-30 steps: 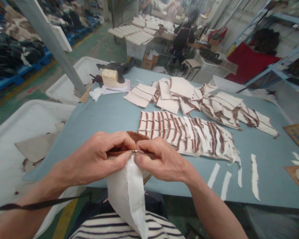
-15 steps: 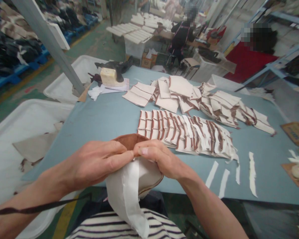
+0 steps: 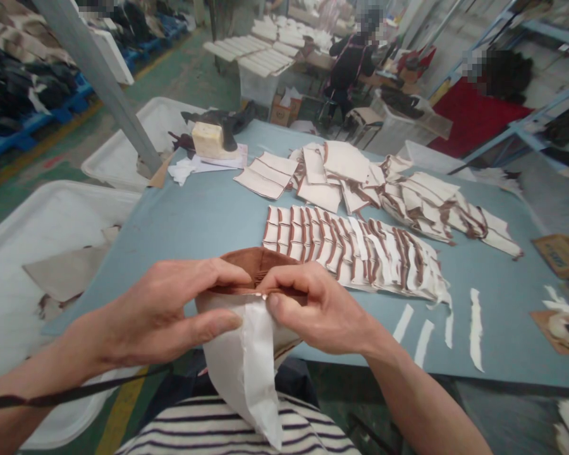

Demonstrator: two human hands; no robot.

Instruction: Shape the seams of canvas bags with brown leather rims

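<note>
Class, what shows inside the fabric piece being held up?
Brown fabric lines the far side of the held piece. The left hand and right hand cover part; the bottom is hidden.

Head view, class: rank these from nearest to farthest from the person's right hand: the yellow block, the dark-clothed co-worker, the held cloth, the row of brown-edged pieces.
1. Held cloth: touching the right hand.
2. Row of brown-edged pieces: ahead, on the table.
3. Yellow block: ahead, toward the table's far left.
4. Dark-clothed co-worker: beyond the table.
</note>
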